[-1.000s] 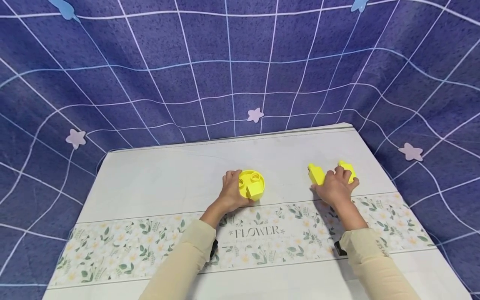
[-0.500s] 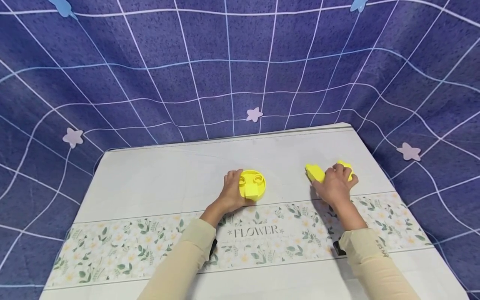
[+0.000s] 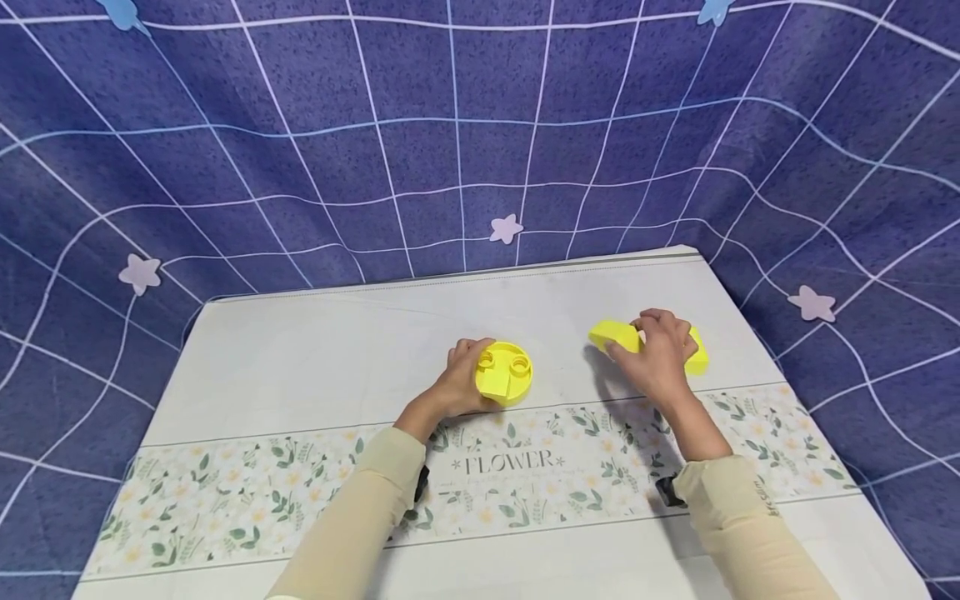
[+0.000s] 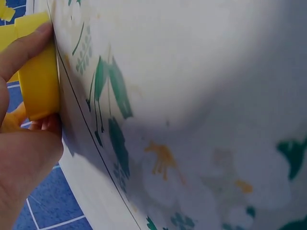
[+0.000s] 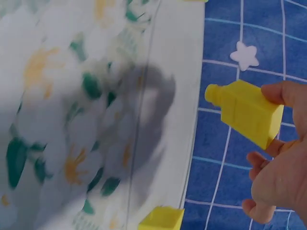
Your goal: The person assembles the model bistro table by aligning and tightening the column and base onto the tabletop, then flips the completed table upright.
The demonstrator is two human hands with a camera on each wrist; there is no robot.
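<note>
In the head view, my left hand grips the left side of a round yellow dish. Two raised rings and a yellow block sit inside the dish. From the left wrist, thumb and fingers show around the dish's side wall. My right hand holds a small yellow bottle with boxy sides, raised above the table. In the right wrist view, the bottle is tilted on its side, its round neck pointing away from the palm. Another yellow piece lies just right of this hand, partly hidden.
The white table carries a floral band lettered "FLOWER" across its front part. A blue curtain with a white grid and stars hangs behind and along both sides of the table.
My right hand has lifted the bottle off the table, turned it and shifted slightly left, leaving the other yellow piece behind. The left hand keeps its grip on the dish; its block has turned.
</note>
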